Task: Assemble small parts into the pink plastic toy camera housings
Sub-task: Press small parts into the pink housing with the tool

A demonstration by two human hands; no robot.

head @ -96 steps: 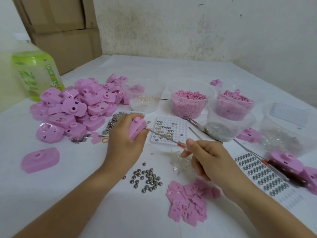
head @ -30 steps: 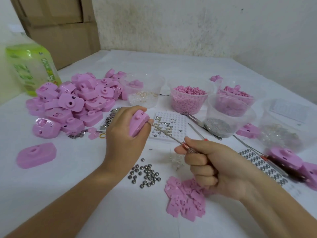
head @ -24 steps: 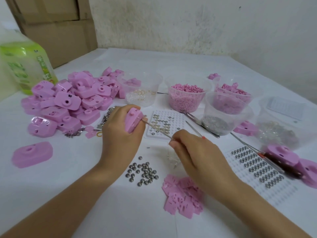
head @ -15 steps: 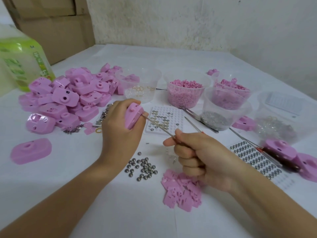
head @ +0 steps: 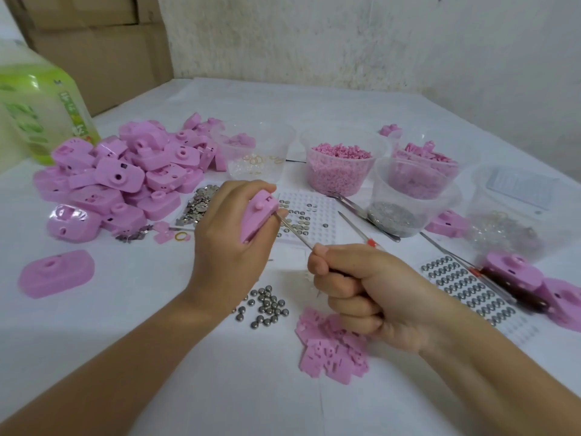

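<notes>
A pink housing (head: 259, 217) is being held above the table (head: 94, 316), just left of centre. It is being clamped edge-on in the left grip (head: 229, 240), whose fingers are being wrapped round it. A thin metal rod (head: 295, 236) is being pointed at the housing's right edge, with its tip touching there. The rod's handle is being enclosed by the right grip (head: 361, 294), which is fisted tightly round it, nearer and to the right of the housing.

Beneath the rod, a white tray of metal discs (head: 301, 218) is lying on the table. Loose steel balls (head: 267, 305) are being left scattered near, between the two wrists, and flat pink pieces (head: 333, 350) are lying heaped just below the right grip. A pile of housings (head: 125, 174) is being kept at the far left, with a single housing (head: 56, 273) lying apart at the near left. A clear tub of pink granules (head: 341, 171) is standing at the far right of the tray. A bottle (head: 41, 105) with a green label is standing at the far left. Its writing is blurred and cannot be read.
</notes>
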